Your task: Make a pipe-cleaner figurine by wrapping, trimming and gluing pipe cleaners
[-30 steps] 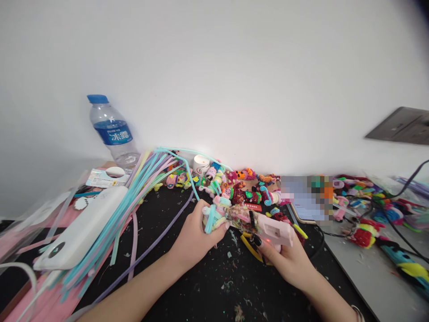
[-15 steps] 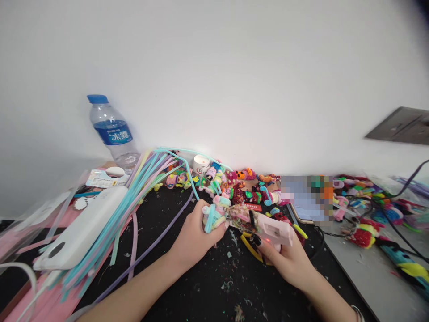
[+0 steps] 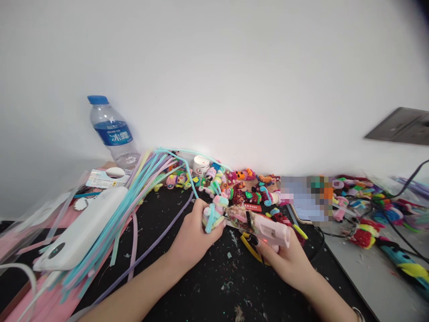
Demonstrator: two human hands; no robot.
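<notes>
My left hand [image 3: 192,235] is closed around a small pastel pipe-cleaner figure [image 3: 214,213] in aqua, pink and yellow. A pink hot glue gun [image 3: 268,229], its front crusted with stuck fuzz, is gripped in my right hand [image 3: 290,259]. The gun's nozzle points left, at the figure or very near it; contact cannot be made out. Just below the gun, yellow-handled pliers or scissors [image 3: 252,250] lie on the black mat [image 3: 214,286], partly hidden by my right hand.
Pastel pipe cleaners [image 3: 114,228] lie in a bundle beside a white power bank [image 3: 83,228]. Behind stands a water bottle [image 3: 112,132]. Finished fuzzy figures [image 3: 246,196] line the wall near a paper cup [image 3: 201,165]. A phone [image 3: 304,201] and cables [image 3: 395,223] are at right.
My right hand and the glue gun have shifted very slightly left. The figure in my left hand has moved only a little; everything else stays put.
</notes>
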